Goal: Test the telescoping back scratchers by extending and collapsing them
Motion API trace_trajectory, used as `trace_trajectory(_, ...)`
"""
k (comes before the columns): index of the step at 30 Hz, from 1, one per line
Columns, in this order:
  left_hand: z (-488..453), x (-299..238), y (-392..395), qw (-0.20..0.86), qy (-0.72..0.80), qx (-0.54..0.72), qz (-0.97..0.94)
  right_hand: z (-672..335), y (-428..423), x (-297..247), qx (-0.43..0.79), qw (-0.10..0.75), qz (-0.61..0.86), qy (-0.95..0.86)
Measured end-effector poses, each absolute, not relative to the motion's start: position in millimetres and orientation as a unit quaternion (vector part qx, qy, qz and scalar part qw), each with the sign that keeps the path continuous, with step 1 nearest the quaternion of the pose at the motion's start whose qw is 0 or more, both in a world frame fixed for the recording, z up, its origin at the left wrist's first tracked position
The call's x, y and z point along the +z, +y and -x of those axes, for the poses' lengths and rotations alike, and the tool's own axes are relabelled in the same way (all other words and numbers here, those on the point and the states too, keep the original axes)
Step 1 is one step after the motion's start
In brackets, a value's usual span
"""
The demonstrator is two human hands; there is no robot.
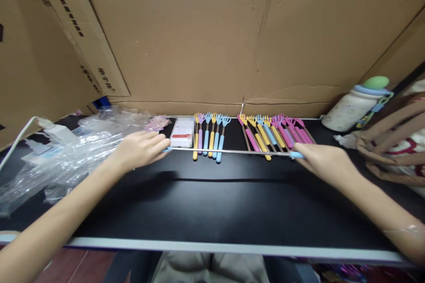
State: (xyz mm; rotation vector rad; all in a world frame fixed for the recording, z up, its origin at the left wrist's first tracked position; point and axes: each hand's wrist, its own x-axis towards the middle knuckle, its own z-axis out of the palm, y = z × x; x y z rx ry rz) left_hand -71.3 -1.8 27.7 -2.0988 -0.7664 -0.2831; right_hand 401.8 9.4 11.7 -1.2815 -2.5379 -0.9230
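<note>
My left hand (141,149) and my right hand (323,161) hold the two ends of one extended telescopic back scratcher (232,151), a thin metal rod with blue ends stretched level above the black table (212,203). Both hands are closed on it. Behind the rod lie two rows of collapsed back scratchers: a left group (210,137) with yellow, purple and blue handles, and a right group (274,135) with pink, yellow and blue handles. Their claw heads point to the back.
Crumpled clear plastic bags (76,150) and a white charger with cable (49,130) lie at the left. A small white box (182,133) sits beside the left group. A white bottle with green cap (357,104) and a woven bag (395,141) stand right. Cardboard walls the back.
</note>
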Motion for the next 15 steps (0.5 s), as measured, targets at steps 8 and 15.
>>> trace_trajectory(8,-17.0,24.2,-9.5,0.388,-0.272,-0.148,0.868,-297.8,-14.9,13.6,-0.361,0.118,0.364,-0.851)
trace_trajectory(15,-32.0,22.7,-11.8,0.365,-0.28,-0.168,0.872,-285.9,-17.7,16.5,-0.372,0.1,0.366,-0.847)
